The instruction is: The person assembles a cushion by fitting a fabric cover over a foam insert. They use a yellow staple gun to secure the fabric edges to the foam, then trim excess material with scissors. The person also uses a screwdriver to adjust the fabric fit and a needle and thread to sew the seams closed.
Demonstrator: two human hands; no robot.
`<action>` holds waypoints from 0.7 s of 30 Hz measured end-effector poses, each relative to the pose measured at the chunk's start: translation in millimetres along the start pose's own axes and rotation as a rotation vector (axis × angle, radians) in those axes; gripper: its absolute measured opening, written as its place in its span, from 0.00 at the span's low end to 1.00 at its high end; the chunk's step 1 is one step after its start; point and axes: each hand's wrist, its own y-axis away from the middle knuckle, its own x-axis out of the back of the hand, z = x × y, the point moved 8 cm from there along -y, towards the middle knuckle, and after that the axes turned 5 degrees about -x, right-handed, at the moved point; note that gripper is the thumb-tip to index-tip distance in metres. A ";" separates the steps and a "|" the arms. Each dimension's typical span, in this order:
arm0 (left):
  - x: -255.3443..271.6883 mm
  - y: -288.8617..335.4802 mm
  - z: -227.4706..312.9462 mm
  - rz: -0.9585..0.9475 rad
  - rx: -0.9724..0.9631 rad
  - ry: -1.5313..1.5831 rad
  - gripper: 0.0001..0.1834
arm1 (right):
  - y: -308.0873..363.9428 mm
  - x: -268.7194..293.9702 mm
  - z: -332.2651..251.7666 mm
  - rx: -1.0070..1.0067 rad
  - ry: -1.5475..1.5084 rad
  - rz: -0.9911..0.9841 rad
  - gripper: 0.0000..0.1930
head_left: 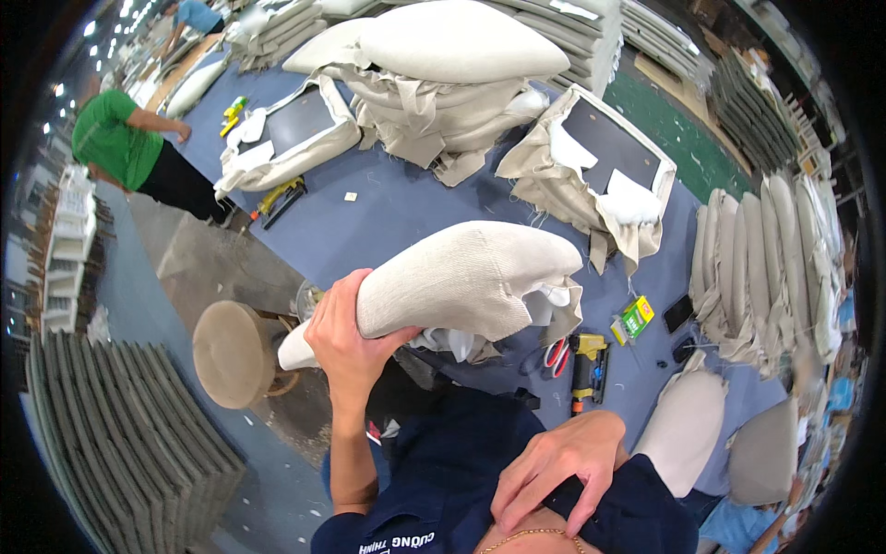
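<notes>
My left hand (pixel 346 337) is wrapped round the left end of a beige fabric-covered seat cushion (pixel 452 277), thumb below and fingers over the edge. The cushion is tilted up above the near side of the blue table (pixel 397 226). Loose fabric and white padding show along its underside. My right hand (pixel 563 466) is at my chest by the neckline of my dark shirt, fingers bent and apart, with nothing visible in them. On the table beyond it lie a yellow and black staple gun (pixel 588 369) and red-handled scissors (pixel 556 357).
Two upturned cushions (pixel 300 125) (pixel 609 152) and a cushion pile (pixel 461 42) stand at the back. Another staple gun (pixel 280 198), a green-yellow box (pixel 635 319) and a phone (pixel 678 314) lie about. Left are a round stool (pixel 233 355), stacked grey panels (pixel 129 443) and a person in green (pixel 120 138).
</notes>
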 end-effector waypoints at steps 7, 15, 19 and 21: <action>0.9 3.3 13.6 -0.018 0.013 -0.007 0.40 | 2.2 -0.4 1.0 0.008 -0.015 -0.051 0.31; -17.3 2.7 59.8 -0.044 -0.009 -0.057 0.39 | 77.7 53.3 -59.8 0.382 0.519 0.781 0.25; -33.5 11.6 84.6 -0.074 -0.063 -0.133 0.40 | 67.8 78.0 -89.5 -0.233 1.490 1.576 0.29; -38.9 17.5 96.3 -0.103 -0.095 -0.149 0.40 | 72.7 86.3 -79.0 -0.197 1.290 1.618 0.28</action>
